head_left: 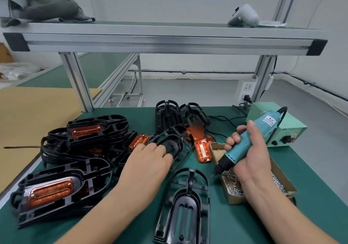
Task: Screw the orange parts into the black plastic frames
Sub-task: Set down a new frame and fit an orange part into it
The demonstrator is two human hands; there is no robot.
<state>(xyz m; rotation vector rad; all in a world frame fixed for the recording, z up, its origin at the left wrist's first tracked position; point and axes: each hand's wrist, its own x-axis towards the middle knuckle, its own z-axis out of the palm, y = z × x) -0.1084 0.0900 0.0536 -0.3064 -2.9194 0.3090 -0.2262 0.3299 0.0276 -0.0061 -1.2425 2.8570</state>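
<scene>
Nearest, at bottom centre: an empty black frame (184, 206), flat on the green tabletop (310, 215). Just above, the left hand (148, 161), grip curled over the rim of a tilted black frame (171, 146) (blurred, no orange piece seated). At right, the right hand (250, 157), grip clamped round the electric screwdriver (244, 146), bit down over the screw box (233, 185). Loose orange parts (202, 150) at centre, beside that box; finished frames (56, 187) stacked lower left. Seemingly fetching the next frame. Next: lay it flat, seat an orange part, load a screw.
</scene>
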